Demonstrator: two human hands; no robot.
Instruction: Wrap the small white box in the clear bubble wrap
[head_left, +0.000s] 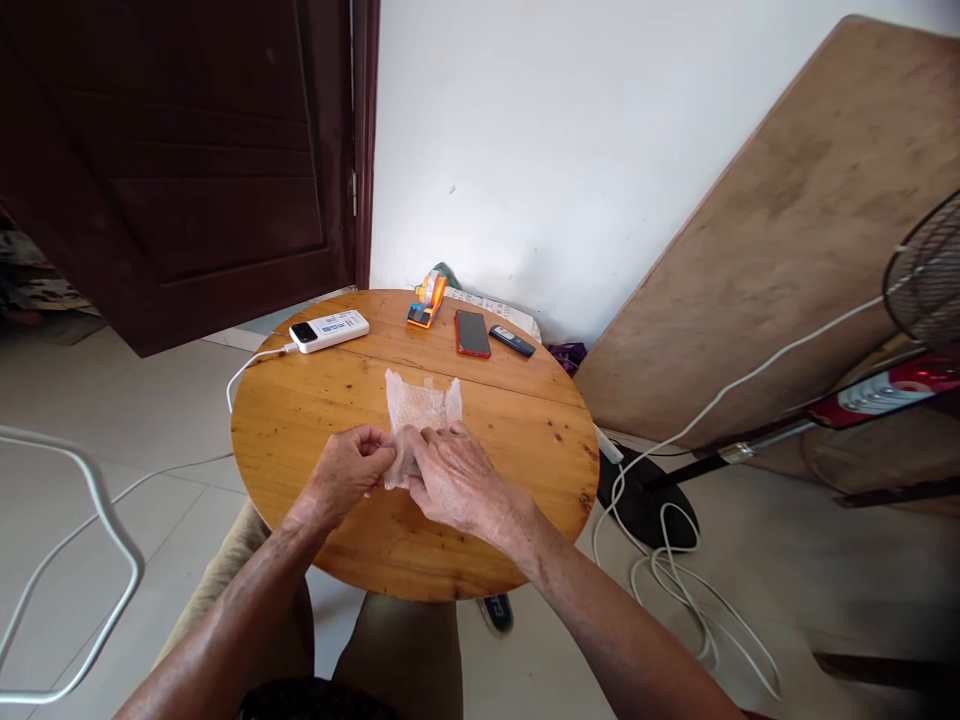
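Holding the bubble wrap (424, 402), left hand (349, 468) and right hand (459, 478) pinch narrowly; its long axis points forward from them, table (525, 430) below, wall (525, 150) beyond.

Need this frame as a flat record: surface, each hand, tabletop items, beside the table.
surface: round wooden table
left hand: pinching bubble wrap at its near left
right hand: over the wrap's near part, fingertips partly hidden
far left: white power bank, cable plugged in
far middle: tape dispenser, red-edged phone, dark handset
right of table: fan
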